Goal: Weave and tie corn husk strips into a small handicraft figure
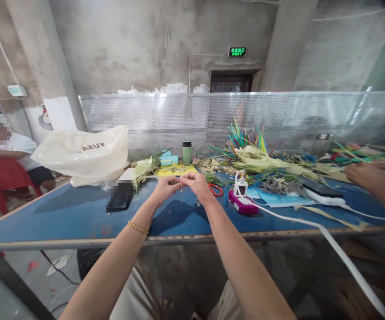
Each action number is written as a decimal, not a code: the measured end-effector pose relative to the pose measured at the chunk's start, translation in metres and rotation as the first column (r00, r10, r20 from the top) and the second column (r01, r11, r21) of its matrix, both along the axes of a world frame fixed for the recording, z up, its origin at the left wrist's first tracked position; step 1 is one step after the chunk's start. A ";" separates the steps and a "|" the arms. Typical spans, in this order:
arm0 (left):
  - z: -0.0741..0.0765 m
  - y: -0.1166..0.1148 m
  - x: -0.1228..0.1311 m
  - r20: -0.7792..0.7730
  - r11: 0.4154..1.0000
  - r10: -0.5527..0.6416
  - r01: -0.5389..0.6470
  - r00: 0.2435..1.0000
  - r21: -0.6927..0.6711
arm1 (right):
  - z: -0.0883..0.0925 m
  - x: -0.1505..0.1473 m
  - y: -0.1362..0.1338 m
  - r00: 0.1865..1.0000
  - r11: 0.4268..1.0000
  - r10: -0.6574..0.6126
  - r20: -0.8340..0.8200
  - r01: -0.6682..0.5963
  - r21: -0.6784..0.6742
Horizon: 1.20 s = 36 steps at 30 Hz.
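My left hand point(164, 188) and my right hand point(196, 184) meet above the blue table point(79, 218), fingertips pinched together on a small thin piece I cannot make out. A gold bracelet point(137, 227) sits on my left wrist. Just right of my hands lie red-handled scissors point(215, 190) and a magenta box point(243, 205) with a white charger point(240, 183) on it. A yellow sheet point(175, 170) lies behind my hands.
A white plastic bag point(85, 153) and a dark phone point(121, 195) lie left. A green flask point(187, 153), husk-like strips and coloured sticks point(255, 155) crowd the back right. A white cable point(328, 240) runs off the front edge. Another person's hand point(368, 178) works at right; someone sits far left.
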<state>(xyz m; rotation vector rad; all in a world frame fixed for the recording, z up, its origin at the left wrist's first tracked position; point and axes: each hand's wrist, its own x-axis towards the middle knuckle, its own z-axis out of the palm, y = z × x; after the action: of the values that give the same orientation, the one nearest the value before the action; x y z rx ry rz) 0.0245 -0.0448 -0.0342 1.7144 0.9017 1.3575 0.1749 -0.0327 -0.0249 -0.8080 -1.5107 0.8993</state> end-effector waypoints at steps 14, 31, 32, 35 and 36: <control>-0.007 0.004 0.004 0.194 0.979 -0.122 0.150 0.973 -0.136 | -0.010 -0.007 0.008 0.984 0.974 -0.156 0.090 0.138 0.179; -0.014 0.008 0.007 0.125 0.989 -0.090 0.103 0.988 -0.103 | -0.012 -0.010 0.008 0.989 0.979 -0.149 0.000 0.147 0.144; -0.014 0.008 0.006 0.123 0.988 -0.099 0.112 0.987 -0.102 | -0.012 -0.010 0.007 0.992 0.985 -0.123 -0.009 0.123 0.124; -0.011 0.007 0.004 0.176 0.974 -0.149 0.175 0.973 -0.142 | -0.008 -0.009 0.007 0.998 0.997 -0.054 -0.038 0.056 0.054; -0.009 0.006 0.003 0.217 0.966 -0.157 0.196 0.964 -0.171 | -0.007 -0.008 0.006 0.998 0.997 -0.049 -0.042 0.052 0.049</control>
<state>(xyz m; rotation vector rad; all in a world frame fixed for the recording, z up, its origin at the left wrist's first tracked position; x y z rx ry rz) 0.0273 -0.0386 -0.0435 1.4455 0.7209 1.2561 0.1668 -0.0266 -0.0319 -0.7833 -1.4651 0.8328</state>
